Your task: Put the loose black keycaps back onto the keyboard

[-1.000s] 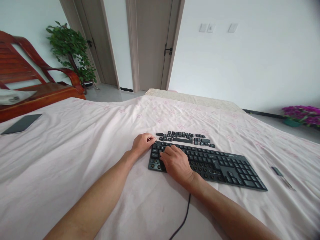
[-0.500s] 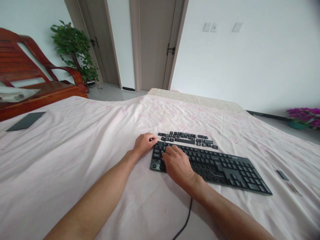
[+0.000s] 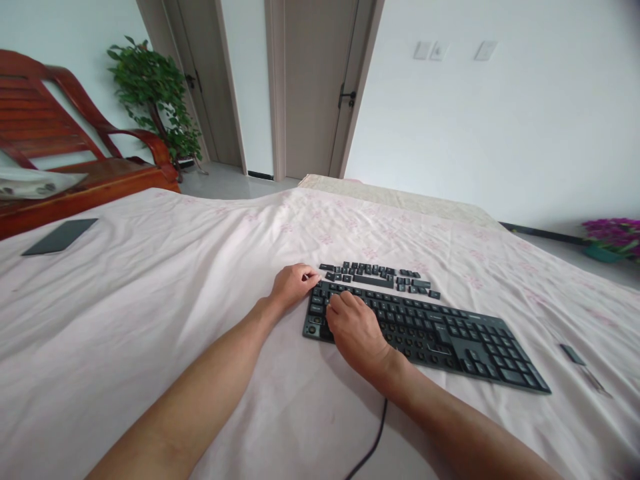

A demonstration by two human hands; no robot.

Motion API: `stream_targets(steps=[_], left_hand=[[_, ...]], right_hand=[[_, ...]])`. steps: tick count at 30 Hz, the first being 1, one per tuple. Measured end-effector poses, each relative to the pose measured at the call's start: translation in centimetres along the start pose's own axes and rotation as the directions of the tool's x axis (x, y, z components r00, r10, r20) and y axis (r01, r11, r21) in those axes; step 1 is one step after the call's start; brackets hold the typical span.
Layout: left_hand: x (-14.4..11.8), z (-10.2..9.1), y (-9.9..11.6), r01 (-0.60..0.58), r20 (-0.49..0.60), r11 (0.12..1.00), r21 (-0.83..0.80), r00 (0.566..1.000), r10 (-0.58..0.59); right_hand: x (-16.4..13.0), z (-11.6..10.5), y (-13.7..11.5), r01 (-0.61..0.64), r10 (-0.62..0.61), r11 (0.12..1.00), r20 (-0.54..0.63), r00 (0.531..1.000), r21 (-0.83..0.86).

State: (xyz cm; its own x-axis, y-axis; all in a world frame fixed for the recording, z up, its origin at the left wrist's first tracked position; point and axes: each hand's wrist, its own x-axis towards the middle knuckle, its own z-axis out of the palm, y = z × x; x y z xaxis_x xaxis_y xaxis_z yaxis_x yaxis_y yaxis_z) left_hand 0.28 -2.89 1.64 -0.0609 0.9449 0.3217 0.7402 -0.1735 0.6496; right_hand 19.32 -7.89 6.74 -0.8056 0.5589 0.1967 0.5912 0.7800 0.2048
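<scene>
A black keyboard (image 3: 425, 313) lies slanted on the pink-white cloth, several of its lower keys off and their round sockets bare. My left hand (image 3: 294, 287) is at its upper left corner, thumb and finger pinched together. What those fingertips hold, if anything, is too small to name. Over the left part of the keyboard my right hand (image 3: 356, 328) is closed, fingers curled down against the keys; its fingertips and anything in them are hidden. Loose black keycaps (image 3: 373, 281), a long space bar among them, are laid in rows just beyond the keyboard.
A small tool with a dark handle and wire end (image 3: 573, 355) lies right of the keyboard. A black cable (image 3: 376, 437) runs toward me. At the left edge of the cloth (image 3: 200, 267) rests a flat dark rectangular object (image 3: 61, 237). A wooden bench (image 3: 100, 167) stands behind it.
The view has shifted slightly, moving the scene a little to the right. Both hands keep nearly the same places at the keyboard, the right fingers curled slightly tighter.
</scene>
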Motion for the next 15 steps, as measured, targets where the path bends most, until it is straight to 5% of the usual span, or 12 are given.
stream_targets(steps=[15], left_hand=[[-0.1, -0.3, 0.4, 0.001, 0.008, 1.0, 0.014, 1.0, -0.002]], right_hand=[[-0.5, -1.5, -2.9, 0.112, -0.084, 0.974, 0.144, 0.986, -0.198]])
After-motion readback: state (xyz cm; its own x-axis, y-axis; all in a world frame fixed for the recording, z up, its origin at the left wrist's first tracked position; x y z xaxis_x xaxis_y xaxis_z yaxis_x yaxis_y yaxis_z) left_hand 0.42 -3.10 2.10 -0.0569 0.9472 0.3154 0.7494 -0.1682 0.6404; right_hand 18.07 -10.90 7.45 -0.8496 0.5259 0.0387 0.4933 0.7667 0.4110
